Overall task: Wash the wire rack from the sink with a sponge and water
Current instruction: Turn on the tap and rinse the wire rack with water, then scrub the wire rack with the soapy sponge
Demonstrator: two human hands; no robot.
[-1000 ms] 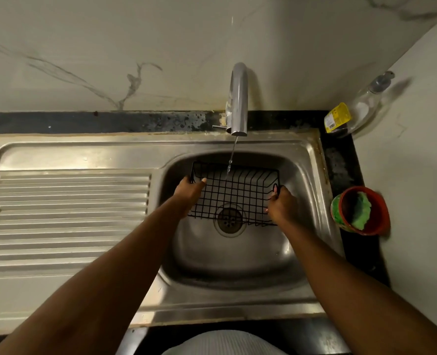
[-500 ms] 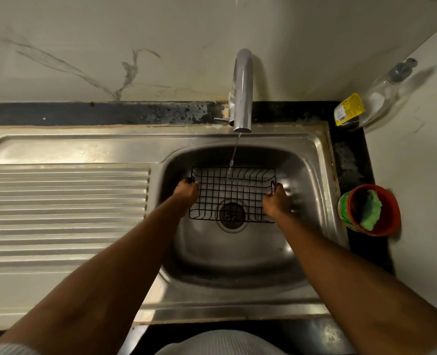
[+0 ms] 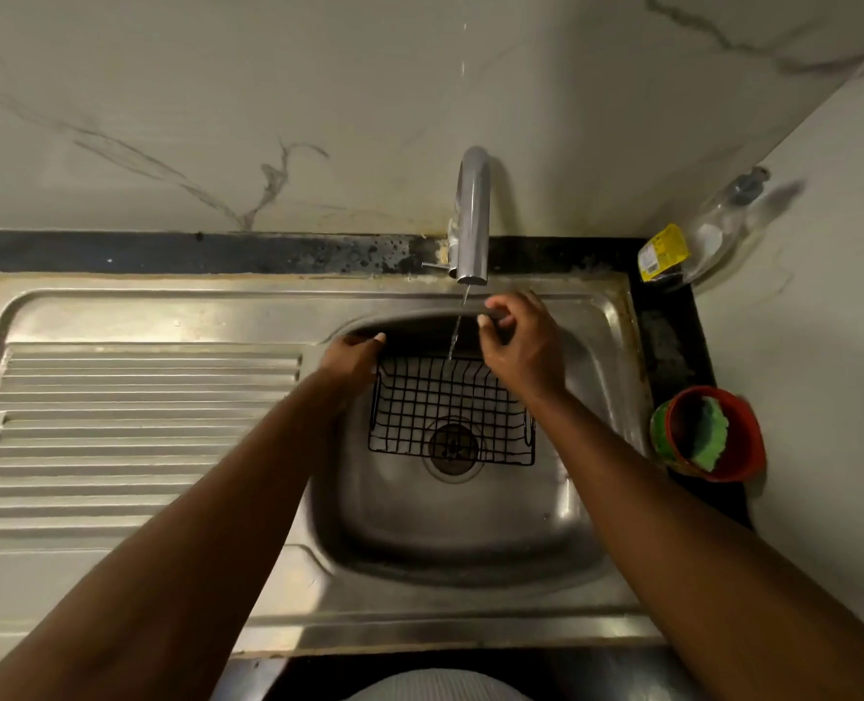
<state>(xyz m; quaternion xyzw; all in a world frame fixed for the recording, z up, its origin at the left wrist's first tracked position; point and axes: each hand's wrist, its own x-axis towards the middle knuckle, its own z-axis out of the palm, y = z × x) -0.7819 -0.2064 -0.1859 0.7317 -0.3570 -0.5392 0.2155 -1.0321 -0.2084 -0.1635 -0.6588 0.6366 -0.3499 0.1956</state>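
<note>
Right hand (image 3: 523, 346): fingers (image 3: 501, 318) curled in at the water stream (image 3: 454, 336), just under the tap (image 3: 472, 215), level with the basin's back rim. Blurred, so can't tell if they hold anything.
Left hand (image 3: 351, 356): at the basin's back-left rim, fingers bent, thumb tip showing. Can't tell if it grips anything or just rests there.
Rack (image 3: 445, 412): black wire, flat on the basin floor of the sink (image 3: 420, 629), over the drain (image 3: 452, 442), toward the back edge. It sits below and between the hands. Both back corners are hidden behind the hands, so contact there is unclear. Front edge and sides are free.
Stream is thin and lands on the rack's back edge.
Drainboard (image 3: 141, 397) is left of the basin.
Right edge of the counter: red cup (image 3: 743, 437) with a green sponge (image 3: 708, 432) inside, well apart from both hands.
Back-right corner: clear bottle (image 3: 713, 235) with a yellow label, leaning on the wall. Label text unreadable.
</note>
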